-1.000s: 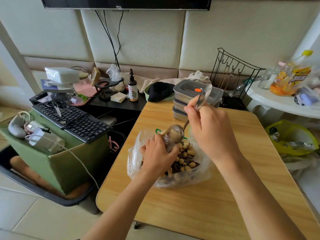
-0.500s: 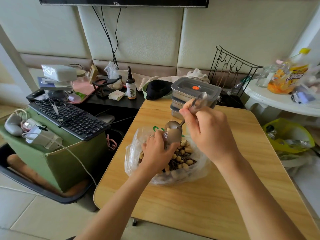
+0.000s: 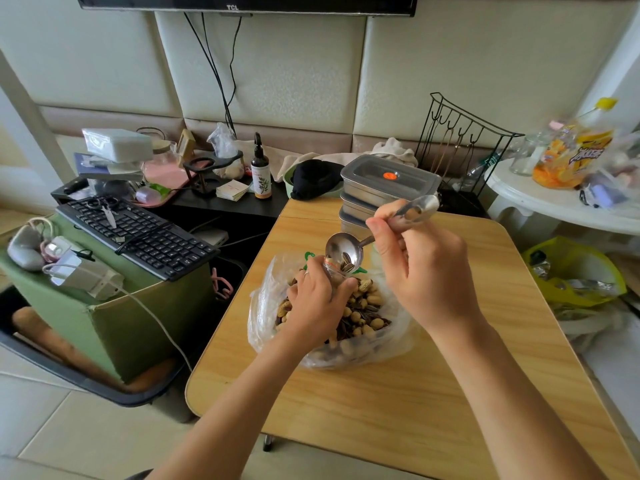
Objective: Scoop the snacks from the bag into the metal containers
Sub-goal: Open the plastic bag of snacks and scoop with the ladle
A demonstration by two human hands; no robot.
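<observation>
Wooden table [image 3: 433,410], rounded corners; the plastic bag [image 3: 265,306] is set left of centre, its left side near the table's left edge; bare wood is seen between bag and near edge, and across the right part up to the right edge.

Snacks [image 3: 367,306] (shelled nuts and striped seeds) are seen inside the open bag.

Left hand [image 3: 317,303]: placed over the bag mouth, fingers curled; a fold of the clear plastic at the far rim is pinched between fingers and thumb.

Right hand [image 3: 426,271]: raised above the bag's right side; the spoon [image 3: 343,252] is held by its handle in a narrow pinch of thumb and fingers; the handle end projects past the fingers towards the far right; the bowl is tilted over the bag's far rim, just beside the left fingertips, with a few striped seeds in it.

Metal containers [image 3: 388,181]: stacked at the far edge of the table, top lid on, orange dot at its centre; the stack is just behind the spoon, partly covered by the right hand.

Surroundings: keyboard [image 3: 138,233] on a green box [image 3: 138,323], left, apart from the table's left edge; wire rack [image 3: 464,143] far right, beside the stack; white round table [image 3: 554,206] and yellow bag [image 3: 571,268] beyond the right edge.
</observation>
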